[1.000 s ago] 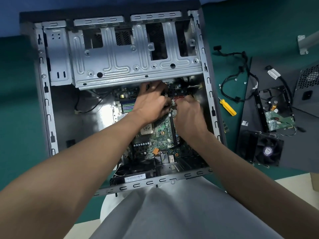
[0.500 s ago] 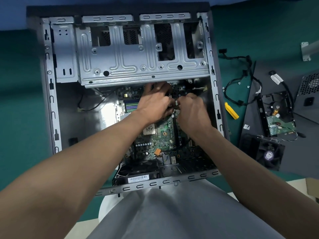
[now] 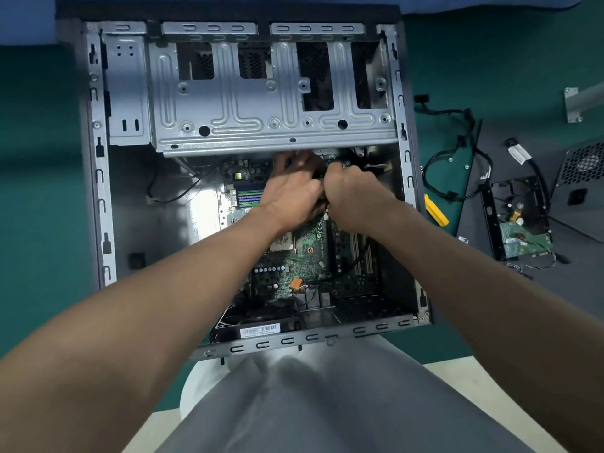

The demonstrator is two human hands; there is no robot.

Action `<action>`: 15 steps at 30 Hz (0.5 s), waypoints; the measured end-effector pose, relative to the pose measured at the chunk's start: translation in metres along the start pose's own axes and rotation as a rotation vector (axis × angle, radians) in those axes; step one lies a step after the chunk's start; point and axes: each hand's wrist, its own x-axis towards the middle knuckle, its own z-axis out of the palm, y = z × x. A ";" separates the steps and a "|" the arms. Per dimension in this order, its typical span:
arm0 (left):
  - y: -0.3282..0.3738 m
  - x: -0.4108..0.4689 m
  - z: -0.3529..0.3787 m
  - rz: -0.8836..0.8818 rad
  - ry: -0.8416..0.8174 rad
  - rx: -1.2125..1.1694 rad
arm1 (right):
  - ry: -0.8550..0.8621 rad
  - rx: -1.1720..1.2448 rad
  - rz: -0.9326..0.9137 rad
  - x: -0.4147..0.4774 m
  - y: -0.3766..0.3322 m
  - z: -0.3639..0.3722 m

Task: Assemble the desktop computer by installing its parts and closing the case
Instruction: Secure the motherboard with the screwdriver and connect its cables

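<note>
- Works with the computer case (image 3: 98, 204) laid flat on the green mat, open side up and drawn close to the body, seemingly for a straight-down reach with both arms.
- Reaches in with the left hand (image 3: 292, 194) and the right hand (image 3: 356, 199), knuckles touching, just under the lower lip of the drive cage (image 3: 248, 103) and over the far end of the motherboard (image 3: 294, 259).
- Curls the fingers of both hands. Cannot tell what either grips, with the fingertips hidden behind the backs of the hands and the cage's edge.
- Shows a black cable (image 3: 361, 256) trailing out from under the right wrist and down across the board. Looks like the seating of a connector, one hand probably steadying and the other pushing, though that is only a judgement.
- Crowds both hands into one tight spot, most likely because the cage overhangs the socket area and leaves little room.
- Leaves the hard drive (image 3: 519, 223) resting on the dark side panel (image 3: 555, 289), well apart to the right, near the loose wiring harness (image 3: 457, 171) and what seems to be the power supply (image 3: 585, 178). All are out of the case yet within arm's reach.
- Parks the yellow-handled screwdriver (image 3: 436, 210) just beside the case's right wall, handy for screws to come.
- Puts the task somewhere in the middle, with the board in place, the drive and supply not yet fitted, and the panel off.
</note>
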 end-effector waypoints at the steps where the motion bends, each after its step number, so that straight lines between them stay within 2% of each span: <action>1: 0.000 0.000 0.000 -0.007 -0.008 0.009 | -0.001 -0.027 -0.006 0.001 0.000 -0.002; 6: 0.004 0.001 -0.002 -0.145 -0.092 -0.118 | 0.011 -0.214 -0.037 0.002 -0.003 -0.006; 9: 0.008 0.001 -0.005 -0.183 -0.093 -0.127 | -0.060 -0.188 -0.029 0.004 0.002 -0.008; 12: 0.006 0.000 -0.004 -0.166 -0.101 -0.099 | -0.103 -0.158 -0.036 0.006 0.005 -0.011; 15: 0.001 -0.006 -0.003 -0.087 -0.118 -0.130 | -0.035 -0.176 -0.042 0.005 0.005 -0.013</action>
